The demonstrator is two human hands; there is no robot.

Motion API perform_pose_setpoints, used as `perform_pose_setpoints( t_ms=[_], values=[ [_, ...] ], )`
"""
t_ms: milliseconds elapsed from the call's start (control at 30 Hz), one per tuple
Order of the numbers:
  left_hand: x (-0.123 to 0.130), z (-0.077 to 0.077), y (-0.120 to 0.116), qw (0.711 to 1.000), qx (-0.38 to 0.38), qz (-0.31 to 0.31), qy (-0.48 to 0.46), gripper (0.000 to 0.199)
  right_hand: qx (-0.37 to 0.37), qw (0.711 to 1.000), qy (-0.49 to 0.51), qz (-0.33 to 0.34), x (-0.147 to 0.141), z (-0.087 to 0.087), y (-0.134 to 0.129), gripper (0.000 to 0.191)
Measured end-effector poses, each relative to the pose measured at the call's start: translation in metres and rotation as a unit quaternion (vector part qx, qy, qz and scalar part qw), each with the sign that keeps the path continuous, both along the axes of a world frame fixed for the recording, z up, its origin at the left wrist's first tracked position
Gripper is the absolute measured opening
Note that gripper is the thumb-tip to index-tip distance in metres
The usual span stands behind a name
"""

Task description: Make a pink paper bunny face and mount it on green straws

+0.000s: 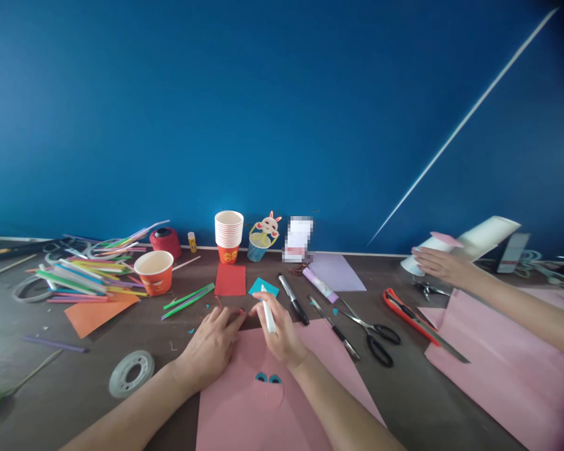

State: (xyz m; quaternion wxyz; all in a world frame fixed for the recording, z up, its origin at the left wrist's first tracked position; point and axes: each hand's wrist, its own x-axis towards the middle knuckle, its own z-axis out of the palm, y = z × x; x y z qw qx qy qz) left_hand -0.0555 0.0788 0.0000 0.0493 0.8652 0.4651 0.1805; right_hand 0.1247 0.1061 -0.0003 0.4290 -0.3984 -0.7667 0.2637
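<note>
A white marker pen [267, 311] is gripped in my right hand [284, 338], its tip end slanting up and its other end toward my palm. Beside it my left hand [212, 341] bends its fingers down onto the tabletop at the upper left edge of a pink sheet [244, 426]. A tiny red piece [241, 310] shows at its fingertips, mostly covered. Below my hands, a pink cut-out [269, 393] with two blue-and-black eyes [268, 378] lies on the sheet. Just beyond my right hand is a blue paper square [264, 287].
Right of the sheet lie a black marker [293, 299], a pen [333, 327], scissors [370, 330] and a red utility knife [413, 317]. Another person's hand [439, 266] touches a white paper cone. Stacked cups [229, 237], straws [82, 275] and a tape roll [131, 374] stand around.
</note>
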Motion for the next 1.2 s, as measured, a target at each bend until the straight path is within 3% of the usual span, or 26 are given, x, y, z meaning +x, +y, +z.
perform_pose_setpoints(
  t_ms=[267, 400, 700, 1200],
  values=[
    [-0.004, -0.004, 0.005, 1.0, 0.005, -0.014, -0.008, 0.037, -0.001, 0.997, 0.076, -0.035, 0.002, -0.009, 0.006, 0.023],
    [-0.004, -0.003, 0.002, 1.0, -0.012, -0.017, 0.002, 0.037, -0.036, 0.994, 0.084, -0.054, -0.001, -0.01, 0.008, 0.021],
    [-0.008, -0.004, 0.007, 0.997, -0.056, -0.011, -0.045, 0.032, -0.068, 0.996, 0.042, -0.042, -0.007, -0.004, -0.001, 0.016],
    [-0.01, -0.002, 0.012, 0.987, -0.099, 0.001, -0.13, 0.019, -0.045, 0.998, -0.021, -0.041, -0.009, -0.001, 0.0, 0.018]
  ],
)
